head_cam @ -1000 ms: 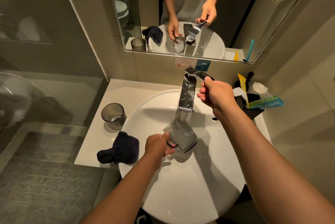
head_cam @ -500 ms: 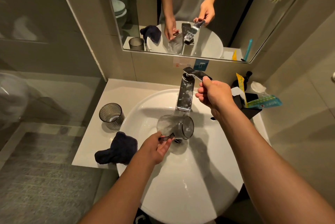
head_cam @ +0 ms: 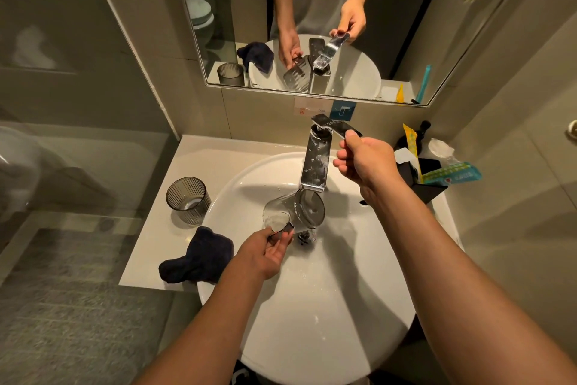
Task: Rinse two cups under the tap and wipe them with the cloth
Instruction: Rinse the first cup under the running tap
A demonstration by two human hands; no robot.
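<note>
Both hands (head_cam: 265, 255) (head_cam: 367, 161) forward, apparently gripping.

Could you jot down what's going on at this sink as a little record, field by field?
left hand: holds a clear cup by its handle, tipped on its side under the tap
right hand: grips the tap lever
water: appears to run into the cup's mouth
second cup: upright on the counter, left of the sink
cloth: dark, crumpled at the counter's front edge, partly on the sink rim
wiping: not yet begun
</note>
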